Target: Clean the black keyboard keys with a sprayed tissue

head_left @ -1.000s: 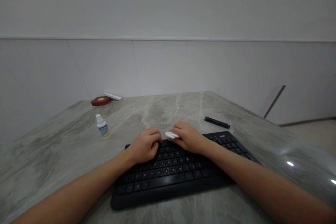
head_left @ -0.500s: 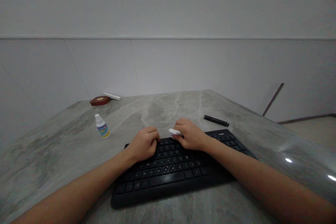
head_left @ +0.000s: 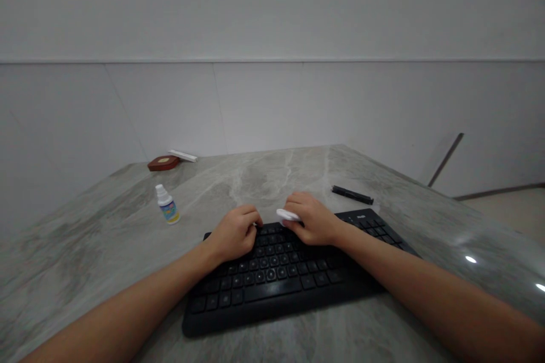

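A black keyboard (head_left: 272, 289) lies at a slight slant on the table in front of me. My left hand (head_left: 236, 232) rests over its far left part, fingers curled down over the back edge as if holding it. In my right hand (head_left: 313, 218), thumb and fingers pinch a small white folded pad (head_left: 288, 215), perhaps tissue or cloth; the rest of it is hidden in the palm. That hand is at the far edge of the keyboard, right of the left hand, and covers some of the upper keys.
A small white bottle (head_left: 167, 204) with a colourful label stands left of the keyboard. Behind it, a reddish-brown case (head_left: 163, 163) and a white flat strip (head_left: 183, 155) lie by the wall. A black pen-like stick (head_left: 352, 194) lies beyond the keyboard's right part on the marbled table (head_left: 255, 181).
Very little differs. The white pad is turned slightly in my right hand, and the whole view has shifted a touch. My left hand keeps its place on the keyboard.
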`<act>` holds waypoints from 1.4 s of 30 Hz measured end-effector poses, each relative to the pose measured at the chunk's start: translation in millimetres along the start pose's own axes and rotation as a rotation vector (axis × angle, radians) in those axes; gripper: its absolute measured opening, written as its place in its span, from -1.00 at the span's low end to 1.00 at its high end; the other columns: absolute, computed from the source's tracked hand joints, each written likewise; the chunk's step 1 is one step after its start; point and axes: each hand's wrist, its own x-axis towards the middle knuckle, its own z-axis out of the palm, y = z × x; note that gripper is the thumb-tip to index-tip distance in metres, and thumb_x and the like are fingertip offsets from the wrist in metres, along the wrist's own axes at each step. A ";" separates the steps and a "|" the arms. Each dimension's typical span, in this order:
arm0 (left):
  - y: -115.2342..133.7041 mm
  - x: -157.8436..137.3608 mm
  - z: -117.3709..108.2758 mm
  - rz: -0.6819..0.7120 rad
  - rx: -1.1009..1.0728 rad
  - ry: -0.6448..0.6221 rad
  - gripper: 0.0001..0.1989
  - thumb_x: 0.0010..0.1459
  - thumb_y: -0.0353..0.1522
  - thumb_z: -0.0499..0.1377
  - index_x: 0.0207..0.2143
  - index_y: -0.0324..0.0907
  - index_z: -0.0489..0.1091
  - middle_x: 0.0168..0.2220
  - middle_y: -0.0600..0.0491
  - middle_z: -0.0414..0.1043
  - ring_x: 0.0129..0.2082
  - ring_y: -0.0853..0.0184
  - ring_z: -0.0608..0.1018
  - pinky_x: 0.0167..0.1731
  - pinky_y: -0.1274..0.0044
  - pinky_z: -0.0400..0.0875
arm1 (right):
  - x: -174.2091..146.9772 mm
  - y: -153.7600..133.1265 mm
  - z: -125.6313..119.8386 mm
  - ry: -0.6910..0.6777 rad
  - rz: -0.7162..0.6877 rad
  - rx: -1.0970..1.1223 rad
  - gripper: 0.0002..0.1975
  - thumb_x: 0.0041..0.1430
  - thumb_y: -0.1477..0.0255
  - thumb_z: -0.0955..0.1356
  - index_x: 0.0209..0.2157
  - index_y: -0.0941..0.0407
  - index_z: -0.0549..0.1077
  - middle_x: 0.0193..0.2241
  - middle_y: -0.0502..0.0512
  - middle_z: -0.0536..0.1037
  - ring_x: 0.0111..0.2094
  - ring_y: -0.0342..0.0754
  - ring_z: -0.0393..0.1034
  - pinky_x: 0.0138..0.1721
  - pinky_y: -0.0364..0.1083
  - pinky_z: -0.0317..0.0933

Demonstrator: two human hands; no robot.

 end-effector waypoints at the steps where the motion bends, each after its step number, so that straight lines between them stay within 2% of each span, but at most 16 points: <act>1: -0.3 0.0 0.2 0.001 -0.002 0.001 -0.73 -0.01 -0.62 -0.01 -0.40 -0.20 0.41 -0.39 0.03 0.42 -0.37 0.30 0.48 -0.29 0.49 0.41 | -0.5 -0.4 -0.6 0.006 -0.014 0.000 -0.89 0.19 0.46 0.31 -0.43 0.14 0.35 -0.41 0.11 0.41 -0.31 -0.01 0.24 -0.24 -0.02 0.09; 7: -1.8 0.0 1.3 0.049 -0.029 0.019 -0.74 0.00 -0.62 -0.02 -0.40 -0.20 0.40 -0.39 0.02 0.41 -0.36 0.29 0.47 -0.28 0.47 0.41 | -0.3 -0.4 -0.4 -0.089 0.001 0.012 -0.88 0.18 0.47 0.31 -0.45 0.13 0.36 -0.42 0.09 0.42 -0.31 -0.02 0.24 -0.24 -0.03 0.10; 18: -2.5 -0.7 -0.2 0.263 -0.132 0.028 -0.69 0.01 -0.64 -0.04 -0.36 -0.21 0.43 -0.31 -0.01 0.47 -0.28 0.30 0.50 -0.23 0.45 0.45 | 0.4 -4.0 3.0 -0.095 -0.046 0.068 -0.89 0.28 0.44 0.30 -0.32 0.16 0.43 -0.35 0.11 0.45 -0.28 -0.03 0.28 -0.19 -0.05 0.14; 24: -4.2 -1.3 0.2 0.262 -0.134 0.038 -0.70 0.00 -0.64 -0.05 -0.41 -0.22 0.43 -0.38 -0.01 0.44 -0.34 0.30 0.48 -0.30 0.47 0.43 | 2.6 -5.7 0.6 -0.082 -0.013 0.001 -0.89 0.20 0.46 0.33 -0.41 0.15 0.40 -0.41 0.09 0.44 -0.31 -0.02 0.26 -0.22 -0.03 0.09; 30: -2.7 -0.7 -1.6 0.265 -0.123 0.033 -0.70 -0.01 -0.64 -0.05 -0.45 -0.21 0.40 -0.42 0.01 0.43 -0.36 0.32 0.47 -0.32 0.49 0.41 | 0.7 -4.9 1.8 -0.078 -0.025 0.028 -0.88 0.25 0.44 0.31 -0.38 0.14 0.40 -0.39 0.08 0.44 -0.31 -0.04 0.26 -0.22 -0.04 0.10; 36: -2.1 -0.3 -2.0 0.269 -0.114 0.026 -0.69 -0.02 -0.65 -0.07 -0.46 -0.20 0.40 -0.44 0.02 0.42 -0.39 0.33 0.45 -0.33 0.49 0.41 | 1.1 -4.0 1.4 -0.056 0.026 -0.024 -0.87 0.20 0.43 0.33 -0.43 0.13 0.38 -0.41 0.09 0.44 -0.31 -0.01 0.25 -0.23 -0.02 0.07; 42: -2.0 -0.1 -2.2 0.280 -0.129 0.027 -0.69 -0.03 -0.65 -0.07 -0.46 -0.20 0.40 -0.43 0.02 0.43 -0.37 0.32 0.45 -0.34 0.48 0.41 | 1.2 -3.5 1.6 -0.078 -0.025 -0.004 -0.85 0.25 0.42 0.31 -0.41 0.14 0.38 -0.40 0.09 0.44 -0.31 -0.03 0.26 -0.23 -0.04 0.07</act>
